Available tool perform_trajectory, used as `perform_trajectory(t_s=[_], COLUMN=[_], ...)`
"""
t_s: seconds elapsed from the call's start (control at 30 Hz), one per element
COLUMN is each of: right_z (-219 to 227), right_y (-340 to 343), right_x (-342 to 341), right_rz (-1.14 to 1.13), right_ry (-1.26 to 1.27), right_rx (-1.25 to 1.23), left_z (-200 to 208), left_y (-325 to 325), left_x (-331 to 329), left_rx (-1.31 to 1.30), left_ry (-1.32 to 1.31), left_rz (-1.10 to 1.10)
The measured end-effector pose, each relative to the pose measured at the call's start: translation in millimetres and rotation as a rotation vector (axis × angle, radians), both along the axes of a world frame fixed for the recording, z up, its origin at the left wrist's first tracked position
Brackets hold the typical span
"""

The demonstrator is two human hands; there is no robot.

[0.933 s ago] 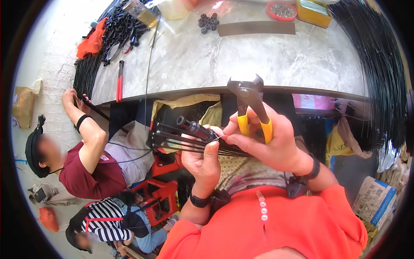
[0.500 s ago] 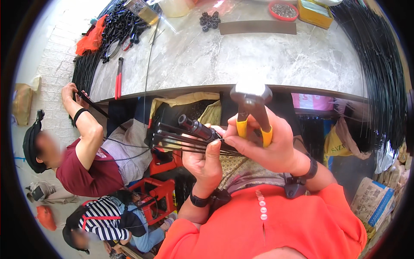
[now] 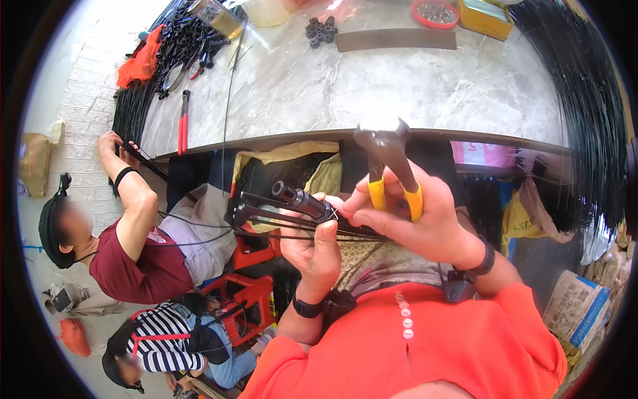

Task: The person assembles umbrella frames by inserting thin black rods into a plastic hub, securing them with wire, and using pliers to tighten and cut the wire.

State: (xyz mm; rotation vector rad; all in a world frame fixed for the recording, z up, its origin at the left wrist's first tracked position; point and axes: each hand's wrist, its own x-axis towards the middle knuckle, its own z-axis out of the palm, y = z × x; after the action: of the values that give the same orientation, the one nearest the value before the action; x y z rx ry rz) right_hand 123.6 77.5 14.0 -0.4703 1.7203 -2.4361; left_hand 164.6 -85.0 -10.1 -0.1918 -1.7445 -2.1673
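My left hand (image 3: 311, 256) is closed around a black umbrella frame, with its thumb by the collar end. The frame's ribbed tube (image 3: 304, 201) tilts up to the left, and several thin black ribs (image 3: 266, 217) run beside it. A short bright bit of wire (image 3: 335, 214) shows at the collar. In my right hand (image 3: 432, 219) are end-cutting pliers (image 3: 392, 151) with yellow grips, jaws pointing away from me. The right thumb and forefinger come together close to the wire; what they pinch is too small to make out.
Ahead stands a grey marble-patterned table (image 3: 399, 86) with a dark flat strip (image 3: 396, 40), small black parts (image 3: 321, 31) and a red bowl (image 3: 435, 13). Red-handled pliers (image 3: 183, 123) lie at left. Black rods (image 3: 578, 100) hang at right. Two people (image 3: 136, 263) sit at left.
My right hand has shifted slightly to the right, its fingertips drawing back a little from the collar. The wire end now shows more plainly. The left hand has hardly moved.
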Motion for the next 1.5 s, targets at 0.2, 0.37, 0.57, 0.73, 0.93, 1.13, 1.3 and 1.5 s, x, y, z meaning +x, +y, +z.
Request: perform_trajectory(t_s=[0.2,0.37,0.57,0.73,0.93,1.13,1.3,1.5], right_z=[-0.4,-15.3,-23.3,-23.4,-21.1,-17.1,-21.0,-21.7], right_y=[5.4,4.2,-5.4,-5.3,-7.4,-11.3,-12.9,-22.4], right_x=[2.3,3.5,1.7,0.5,5.5,8.0,5.9,8.2], right_rz=[-0.054,-0.064,-0.099,-0.106,-0.151,-0.197,-0.173,-0.207], right_ry=[0.385,0.474,0.605,0.677,0.798,0.915,0.907,0.962], right_rx=[0.284,0.251,0.173,0.254,0.364,0.46,0.437,0.5], left_z=[2.6,8.6,-5.0,2.3,3.5,13.5,19.2,5.1], left_y=[-1.0,1.0,-6.2,-3.7,-1.4,-1.1,-12.3,-37.7], left_x=[-0.9,0.2,5.6,4.3,0.6,2.5,1.2,-2.4], left_rx=[0.021,0.066,-0.001,0.078,0.11,0.222,0.275,0.263], left_ry=[0.009,-0.028,-0.05,-0.111,-0.071,-0.174,-0.251,-0.223], left_rz=[0.011,-0.013,0.114,0.071,0.068,0.076,0.005,-0.1])
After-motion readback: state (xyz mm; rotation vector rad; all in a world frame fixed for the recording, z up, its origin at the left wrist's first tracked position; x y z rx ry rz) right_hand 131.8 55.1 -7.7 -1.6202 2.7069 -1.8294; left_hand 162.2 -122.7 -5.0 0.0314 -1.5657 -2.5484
